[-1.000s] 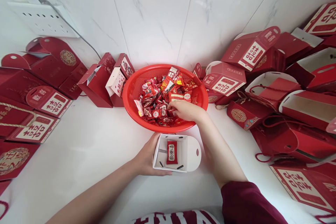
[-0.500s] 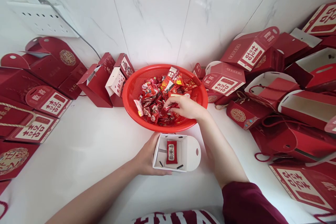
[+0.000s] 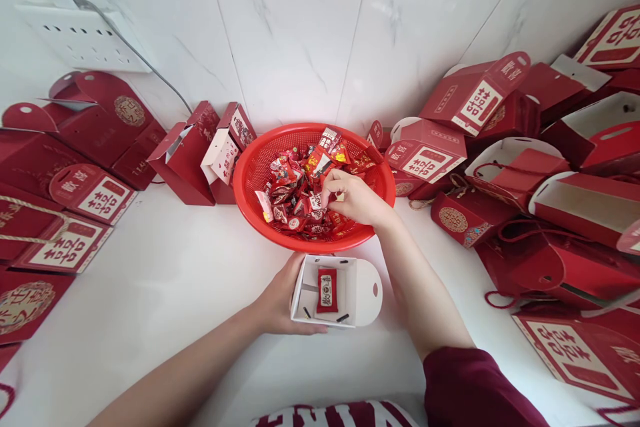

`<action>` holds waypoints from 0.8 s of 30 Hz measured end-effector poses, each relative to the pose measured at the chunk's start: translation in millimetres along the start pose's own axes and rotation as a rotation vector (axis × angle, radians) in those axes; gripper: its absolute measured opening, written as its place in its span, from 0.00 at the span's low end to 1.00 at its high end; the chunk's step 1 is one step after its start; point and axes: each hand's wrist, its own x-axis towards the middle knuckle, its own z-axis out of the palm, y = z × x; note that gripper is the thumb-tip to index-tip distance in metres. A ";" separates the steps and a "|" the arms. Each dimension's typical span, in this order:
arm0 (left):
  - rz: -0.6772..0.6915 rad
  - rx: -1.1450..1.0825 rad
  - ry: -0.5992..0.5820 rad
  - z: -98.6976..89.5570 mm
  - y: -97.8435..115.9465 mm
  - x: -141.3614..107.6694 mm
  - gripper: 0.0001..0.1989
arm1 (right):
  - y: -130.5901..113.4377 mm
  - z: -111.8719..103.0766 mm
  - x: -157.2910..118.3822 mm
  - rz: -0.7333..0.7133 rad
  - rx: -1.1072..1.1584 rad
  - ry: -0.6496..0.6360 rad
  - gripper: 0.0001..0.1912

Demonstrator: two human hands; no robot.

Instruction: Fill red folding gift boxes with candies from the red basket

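My left hand (image 3: 280,300) is wrapped around the side of a small open box (image 3: 369,290) with a white inside and a rounded flap with a hole on its right. A red-wrapped packet (image 3: 327,290) with white lettering lies at the bottom of the box. Over the red plastic basket (image 3: 255,223) is my right hand (image 3: 357,199), its thumb and fingers pinched together. Wrapped candies (image 3: 287,193), mostly red, are heaped in the basket beneath it. A pale candy with lettering (image 3: 316,201) is right beside the fingertips; whether it is in the pinch I cannot tell.
Red gift boxes (image 3: 433,153) are piled along the right side, some open and some with cords. More red boxes (image 3: 95,123) stand at the left. Two upright boxes (image 3: 187,163) adjoin the basket. Behind is a tiled wall with a socket strip (image 3: 83,40) and cable.
My right hand has lifted slightly and shifted a little right within the basket, uncovering more candies. The left hand and its box have stayed in place.
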 end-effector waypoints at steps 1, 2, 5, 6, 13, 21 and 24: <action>0.004 0.000 0.001 0.1 0.2 0.2 0.54 | 0.3 -0.1 -0.1 -0.017 0.022 0.005 0.12; 0.009 -0.002 0.003 0.2 0.4 0.4 0.54 | 0.4 -0.2 -0.2 -0.036 0.041 0.005 0.13; 0.015 -0.006 0.013 0.8 0.3 1.0 0.54 | -0.1 -0.8 -0.4 -0.067 0.054 -0.005 0.14; 0.012 -0.007 0.013 0.9 0.2 1.0 0.54 | -0.3 -0.9 -0.5 -0.064 0.048 -0.007 0.15; 0.012 -0.002 0.023 1.3 0.3 0.6 0.53 | 0.8 3.5 -1.2 -0.047 -0.091 0.066 0.16; -0.001 0.005 0.018 1.0 1.4 0.8 0.54 | -5.0 4.0 0.0 -0.027 -0.101 0.102 0.17; -0.002 0.014 0.016 0.8 0.7 0.3 0.54 | -6.9 4.0 2.0 0.167 -0.212 -0.123 0.21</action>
